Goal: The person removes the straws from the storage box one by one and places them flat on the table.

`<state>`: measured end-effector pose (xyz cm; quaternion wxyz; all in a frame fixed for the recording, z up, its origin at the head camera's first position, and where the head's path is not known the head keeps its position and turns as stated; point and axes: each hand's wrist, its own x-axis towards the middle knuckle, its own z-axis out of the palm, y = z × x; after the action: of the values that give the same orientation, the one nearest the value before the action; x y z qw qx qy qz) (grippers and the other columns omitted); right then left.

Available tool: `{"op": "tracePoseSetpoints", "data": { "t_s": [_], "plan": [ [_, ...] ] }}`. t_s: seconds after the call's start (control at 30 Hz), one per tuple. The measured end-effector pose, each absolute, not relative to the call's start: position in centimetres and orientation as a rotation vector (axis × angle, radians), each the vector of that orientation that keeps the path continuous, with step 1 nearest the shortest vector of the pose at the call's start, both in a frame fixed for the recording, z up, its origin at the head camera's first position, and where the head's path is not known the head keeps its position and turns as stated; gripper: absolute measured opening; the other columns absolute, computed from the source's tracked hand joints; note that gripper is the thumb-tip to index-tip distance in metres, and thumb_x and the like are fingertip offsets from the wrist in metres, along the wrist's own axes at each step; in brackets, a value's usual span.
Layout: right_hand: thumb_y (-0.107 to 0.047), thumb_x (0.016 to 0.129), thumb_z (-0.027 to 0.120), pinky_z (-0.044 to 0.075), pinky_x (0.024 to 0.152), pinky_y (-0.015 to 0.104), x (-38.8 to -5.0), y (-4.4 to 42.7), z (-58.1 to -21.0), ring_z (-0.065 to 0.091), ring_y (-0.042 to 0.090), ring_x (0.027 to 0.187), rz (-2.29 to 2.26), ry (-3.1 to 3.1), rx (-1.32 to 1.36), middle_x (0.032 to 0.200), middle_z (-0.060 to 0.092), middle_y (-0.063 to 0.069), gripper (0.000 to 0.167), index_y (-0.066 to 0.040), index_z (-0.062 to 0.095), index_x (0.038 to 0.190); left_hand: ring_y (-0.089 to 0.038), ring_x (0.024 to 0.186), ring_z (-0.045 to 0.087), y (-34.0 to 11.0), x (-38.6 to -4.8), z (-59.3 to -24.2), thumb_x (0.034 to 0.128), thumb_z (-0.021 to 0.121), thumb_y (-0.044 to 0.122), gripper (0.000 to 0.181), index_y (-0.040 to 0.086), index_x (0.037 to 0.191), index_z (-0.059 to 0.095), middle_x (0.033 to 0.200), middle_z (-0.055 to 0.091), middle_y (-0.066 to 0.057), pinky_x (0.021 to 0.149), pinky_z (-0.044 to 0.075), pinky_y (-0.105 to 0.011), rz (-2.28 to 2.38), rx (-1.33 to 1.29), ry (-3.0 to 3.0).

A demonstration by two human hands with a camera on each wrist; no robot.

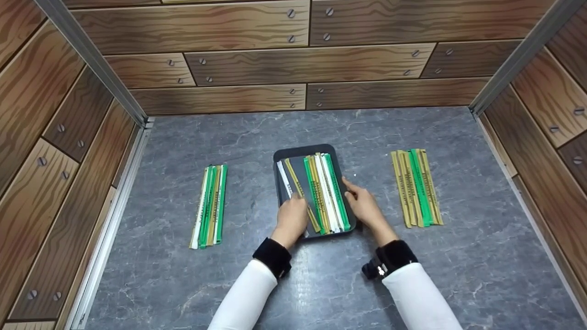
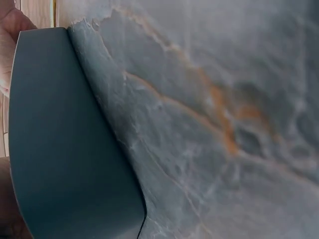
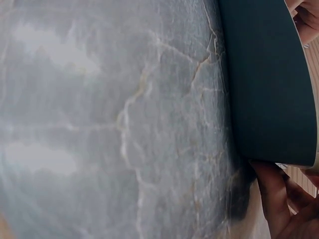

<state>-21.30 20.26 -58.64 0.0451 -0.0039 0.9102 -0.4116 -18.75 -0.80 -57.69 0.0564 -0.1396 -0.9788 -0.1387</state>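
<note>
White sleeves (image 1: 243, 298) reach across the worktop (image 1: 160, 275) to a dark tray (image 1: 302, 150) of stick packets (image 1: 330, 197). At its seven o'clock, the left hand's (image 1: 292, 219) grip is curled, clamped or not I cannot tell; at four, the right hand (image 1: 364, 206) touches the rim, thumb and finger apart.

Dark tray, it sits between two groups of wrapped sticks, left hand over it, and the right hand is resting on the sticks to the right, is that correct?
Not quite: the head view shows the right hand at the right edge of the dark tray, apart from the sticks on the right. The rest stands, with the left hand over the tray.
</note>
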Motion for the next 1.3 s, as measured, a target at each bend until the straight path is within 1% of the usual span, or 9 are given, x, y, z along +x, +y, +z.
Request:
{"op": "tracePoseSetpoints", "data": {
  "t_s": [0.27,0.4,0.5,0.67,0.77,0.9,1.0,1.13,1.3],
  "plan": [
    [-0.008,0.099,0.055,0.046,0.063,0.036,-21.3,20.3,-58.6,0.053,0.023,0.065,-1.269,2.802,-0.039,0.13,0.057,0.026,0.048,-0.012,0.047,0.146,-0.032,0.066,0.067,-0.8,-18.9,-58.0,0.0807,0.066,-0.004,0.007,0.0,0.08,0.072,0.08,0.065,-0.017,0.055,0.056,-0.041,-0.408,-0.334,-3.013],
    [-0.009,0.1,0.055,0.048,0.069,0.04,-21.3,20.3,-58.7,0.058,0.027,0.075,-1.254,2.804,-0.035,0.131,0.057,0.025,0.047,-0.013,0.047,0.146,-0.033,0.066,0.067,-0.9,-18.9,-57.8,0.0811,0.064,-0.006,0.009,-0.001,0.077,0.07,0.076,0.065,-0.018,0.057,0.056,-0.042,-0.469,-0.349,-3.005],
    [-0.01,0.1,0.054,0.047,0.071,0.04,-21.3,20.4,-58.7,0.058,0.028,0.08,-1.244,2.807,-0.025,0.132,0.057,0.024,0.047,-0.014,0.047,0.146,-0.034,0.065,0.067,-1.0,-18.9,-57.7,0.0772,0.063,-0.009,0.01,-0.001,0.071,0.066,0.072,0.064,-0.018,0.058,0.056,-0.042,-0.545,-0.383,-2.963],
    [-0.011,0.1,0.054,0.044,0.061,0.035,-21.4,20.4,-58.8,0.05,0.022,0.062,-1.24,2.798,-0.028,0.134,0.055,0.024,0.048,-0.016,0.046,0.147,-0.036,0.067,0.066,-1.5,-18.7,-57.1,0.0743,0.064,-0.01,0.011,-0.001,0.069,0.062,0.072,0.063,-0.02,0.06,0.056,-0.044,-0.687,-0.388,-2.952],
    [-0.011,0.1,0.054,0.042,0.056,0.033,-21.4,20.4,-58.7,0.044,0.018,0.055,-1.241,2.794,-0.035,0.133,0.056,0.024,0.048,-0.015,0.046,0.147,-0.036,0.071,0.066,-2.0,-18.7,-56.3,0.0756,0.065,-0.01,0.008,-0.004,0.081,0.066,0.079,0.063,-0.02,0.061,0.056,-0.044,-0.775,-0.353,-2.981],
    [-0.011,0.1,0.054,0.043,0.058,0.034,-21.3,20.3,-58.6,0.045,0.018,0.056,-1.248,2.793,-0.035,0.131,0.058,0.024,0.048,-0.015,0.046,0.147,-0.035,0.082,0.067,-2.9,-18.6,-55.3,0.076,0.061,-0.012,0.038,-0.006,0.113,0.065,0.096,0.065,-0.022,0.065,0.057,-0.041,-0.874,-0.284,-2.997],
    [-0.01,0.1,0.055,0.046,0.064,0.037,-21.3,20.2,-58.6,0.052,0.022,0.065,-1.239,2.805,-0.037,0.128,0.059,0.024,0.048,-0.014,0.047,0.146,-0.036,0.086,0.067,-4.0,-18.4,-54.9,0.0752,0.057,-0.014,0.053,-0.002,0.127,0.06,0.105,0.066,-0.023,0.065,0.057,-0.042,-0.916,-0.223,-2.971],
    [-0.01,0.1,0.055,0.048,0.074,0.043,-21.3,20.3,-58.6,0.058,0.028,0.079,-1.232,2.815,-0.033,0.127,0.06,0.025,0.047,-0.013,0.047,0.146,-0.038,0.087,0.067,-5.8,-18.0,-54.5,0.0763,0.058,-0.01,0.055,0.002,0.13,0.06,0.109,0.066,-0.022,0.066,0.056,-0.047,-0.928,-0.127,-2.92],
    [-0.01,0.1,0.055,0.048,0.082,0.047,-21.2,20.3,-58.6,0.06,0.032,0.09,-1.243,2.814,-0.024,0.132,0.056,0.026,0.047,-0.014,0.047,0.146,-0.039,0.09,0.066,-8.4,-17.9,-54.3,0.0803,0.059,-0.007,0.052,0.007,0.13,0.062,0.111,0.066,-0.019,0.07,0.055,-0.051,-0.892,0.003,-2.935]
  ]
}}
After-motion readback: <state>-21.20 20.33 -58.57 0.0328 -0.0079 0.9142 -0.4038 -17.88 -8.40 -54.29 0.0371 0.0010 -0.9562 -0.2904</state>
